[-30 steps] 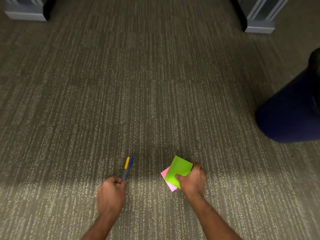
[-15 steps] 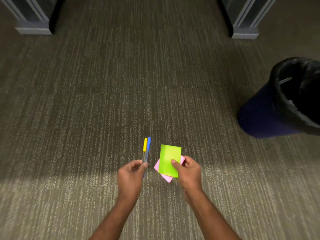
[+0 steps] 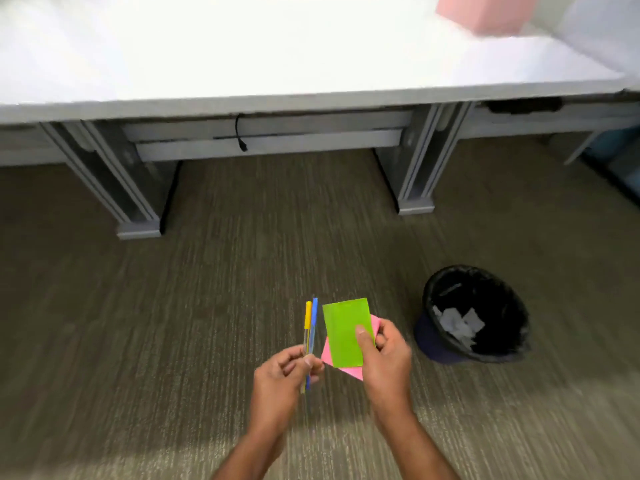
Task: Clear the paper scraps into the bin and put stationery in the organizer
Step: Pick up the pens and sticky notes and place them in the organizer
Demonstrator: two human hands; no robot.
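Note:
My left hand point(image 3: 282, 379) pinches two pens point(image 3: 310, 327), one yellow-capped and one blue-capped, pointing up and away from me. My right hand point(image 3: 382, 356) grips a green sticky-note pad point(image 3: 344, 325) stacked on a pink pad point(image 3: 348, 368), thumb pressed on the green one. Both hands are held close together above the carpet. A dark bin point(image 3: 474, 315) with a black liner stands on the floor to the right of my hands, with several white paper scraps point(image 3: 457, 323) inside.
A white desk point(image 3: 277, 77) on grey metal legs point(image 3: 135, 199) spans the top of the view, with a black cable end hanging under its edge. A blurred pink box point(image 3: 485, 12) sits at the desk's far right. Grey carpet covers the floor.
The view has tilted upward, bringing the desk and the whole bin into sight. Both hands rose off the carpet and came together, still holding the pens and the pads.

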